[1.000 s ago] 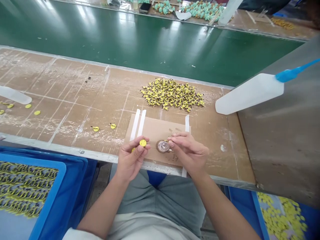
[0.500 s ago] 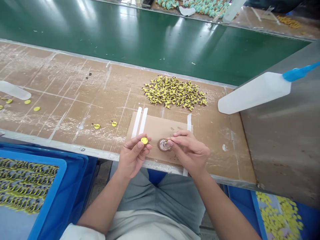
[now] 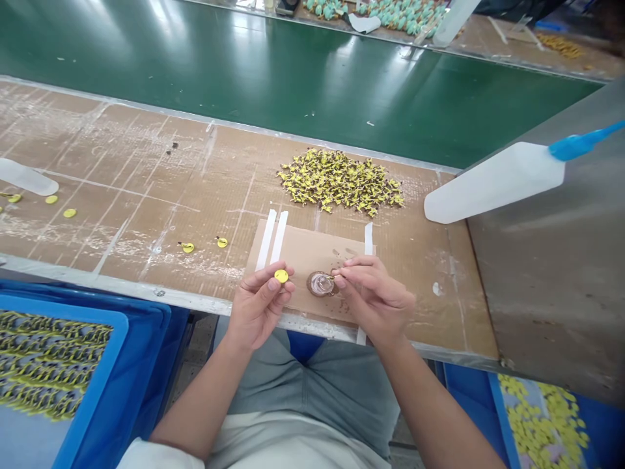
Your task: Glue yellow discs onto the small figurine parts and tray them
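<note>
Between the thumb and fingers of my left hand (image 3: 258,306) is a small round yellow disc (image 3: 281,276), its flat face turned up. My right hand (image 3: 378,296) is closed in a pinch at the right edge of a round blob of clear, glossy paste (image 3: 321,283) with a brown rim. A tiny piece shows at those fingertips, too small and covered to name. Under both hands lies a cardboard sheet (image 3: 303,251) with white tape strips on it. Beyond it is a heap of small yellow-and-black figures (image 3: 339,181).
Two yellow discs with dark pieces (image 3: 187,247) lie left of the sheet. A white bottle with blue nozzle (image 3: 495,182) leans at right, beside a metal wall (image 3: 551,260). Blue trays (image 3: 122,365) flank my legs; the right one holds yellow discs (image 3: 547,417). A green belt (image 3: 219,78) runs behind.
My right hand has shifted slightly right, its fingertips moving from over the paste to its right edge. My left hand keeps the yellow disc in almost the same place.
</note>
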